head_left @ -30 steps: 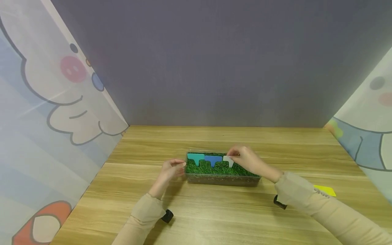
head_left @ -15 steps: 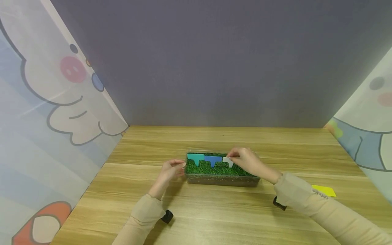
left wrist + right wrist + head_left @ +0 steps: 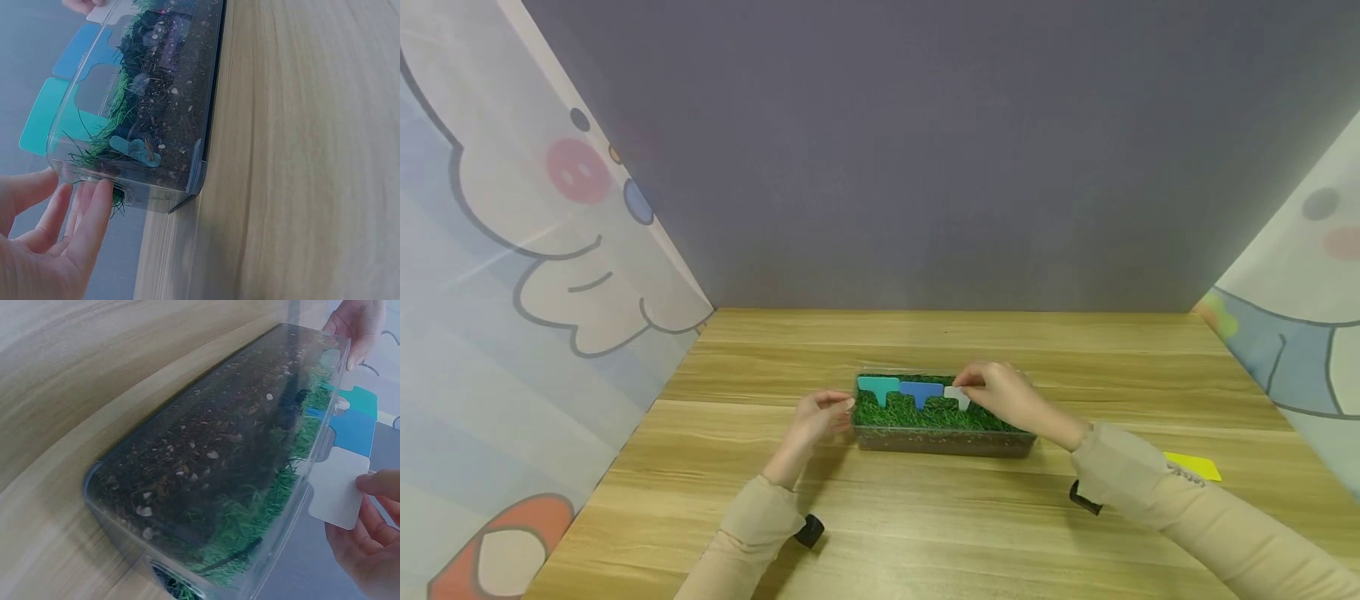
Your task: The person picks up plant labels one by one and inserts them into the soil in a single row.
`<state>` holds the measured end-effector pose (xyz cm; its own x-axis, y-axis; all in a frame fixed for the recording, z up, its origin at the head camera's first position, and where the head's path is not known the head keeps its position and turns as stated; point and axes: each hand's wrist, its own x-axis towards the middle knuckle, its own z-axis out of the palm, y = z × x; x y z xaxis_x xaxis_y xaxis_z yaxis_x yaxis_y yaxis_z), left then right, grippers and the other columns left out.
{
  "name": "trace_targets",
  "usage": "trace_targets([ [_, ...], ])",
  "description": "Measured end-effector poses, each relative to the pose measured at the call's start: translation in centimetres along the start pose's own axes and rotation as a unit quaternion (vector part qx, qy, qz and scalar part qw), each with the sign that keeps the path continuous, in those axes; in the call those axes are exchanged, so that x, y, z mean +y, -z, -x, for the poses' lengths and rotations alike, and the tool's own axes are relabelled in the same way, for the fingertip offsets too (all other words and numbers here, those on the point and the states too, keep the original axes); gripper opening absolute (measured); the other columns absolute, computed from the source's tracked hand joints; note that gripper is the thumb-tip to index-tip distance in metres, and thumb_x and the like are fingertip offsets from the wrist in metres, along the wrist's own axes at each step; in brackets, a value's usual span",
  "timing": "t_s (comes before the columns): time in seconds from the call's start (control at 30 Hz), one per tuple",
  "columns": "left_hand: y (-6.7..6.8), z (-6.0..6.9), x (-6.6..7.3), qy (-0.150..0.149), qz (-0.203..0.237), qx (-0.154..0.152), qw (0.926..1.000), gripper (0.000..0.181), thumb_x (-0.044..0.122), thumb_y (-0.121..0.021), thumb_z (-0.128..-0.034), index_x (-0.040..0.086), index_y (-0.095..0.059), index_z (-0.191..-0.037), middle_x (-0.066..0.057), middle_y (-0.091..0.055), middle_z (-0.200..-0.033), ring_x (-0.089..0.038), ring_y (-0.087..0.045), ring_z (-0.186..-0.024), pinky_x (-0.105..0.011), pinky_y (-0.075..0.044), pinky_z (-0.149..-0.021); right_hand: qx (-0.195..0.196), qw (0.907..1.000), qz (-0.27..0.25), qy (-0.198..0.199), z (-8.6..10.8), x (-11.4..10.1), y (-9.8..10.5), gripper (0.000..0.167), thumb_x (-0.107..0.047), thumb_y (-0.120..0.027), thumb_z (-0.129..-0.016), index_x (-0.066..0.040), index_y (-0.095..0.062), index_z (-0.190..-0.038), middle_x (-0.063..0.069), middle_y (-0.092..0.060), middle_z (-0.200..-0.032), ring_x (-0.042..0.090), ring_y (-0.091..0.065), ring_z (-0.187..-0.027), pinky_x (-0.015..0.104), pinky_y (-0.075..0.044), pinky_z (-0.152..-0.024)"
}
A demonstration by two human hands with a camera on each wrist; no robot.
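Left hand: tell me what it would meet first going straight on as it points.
The left hand would meet the clear planter's end wall first; its fingertips seem right at it, though exact contact is hard to judge.

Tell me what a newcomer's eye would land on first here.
First, the vivid green grass filling the clear box in mid-table. Next, the row of T-shaped tags along it: turquoise at the left, blue beside it, then white, pinched in the right hand's grip. Last, the bright yellow piece lying on the table at the right, partly hidden by the sleeve.
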<state>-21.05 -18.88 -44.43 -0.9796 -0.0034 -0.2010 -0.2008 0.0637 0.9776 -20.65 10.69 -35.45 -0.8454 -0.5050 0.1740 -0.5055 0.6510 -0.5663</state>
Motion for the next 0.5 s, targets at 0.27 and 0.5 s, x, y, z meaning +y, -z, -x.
trace_targets([
  [0.27,-0.8,1.6,2.4,0.018,-0.01,0.024,0.9995,0.023,0.005,-0.06,-0.0822,-0.008,-0.058,-0.101,-0.012,-0.061,-0.087,-0.016,-0.058,-0.067,-0.036,-0.055,-0.073,0.003,0.9999,-0.011,0.011,-0.2,-0.4,0.6,0.015,0.003,-0.058,-0.081,-0.001,-0.064,-0.095,0.01,-0.064,-0.091,0.022,-0.06,-0.082,0.031,-0.054,-0.069],
  [0.5,-0.6,1.5,2.0,0.005,-0.012,0.011,0.9999,0.021,0.008,-0.06,-0.0836,-0.006,-0.059,-0.099,-0.01,-0.062,-0.085,-0.015,-0.058,-0.066,-0.034,-0.055,-0.07,0.015,0.9998,-0.004,0.015,0.1,-0.3,1.4,0.017,0.003,-0.058,-0.08,0.001,-0.063,-0.096,0.011,-0.064,-0.092,0.023,-0.059,-0.083,0.033,-0.053,-0.072],
])
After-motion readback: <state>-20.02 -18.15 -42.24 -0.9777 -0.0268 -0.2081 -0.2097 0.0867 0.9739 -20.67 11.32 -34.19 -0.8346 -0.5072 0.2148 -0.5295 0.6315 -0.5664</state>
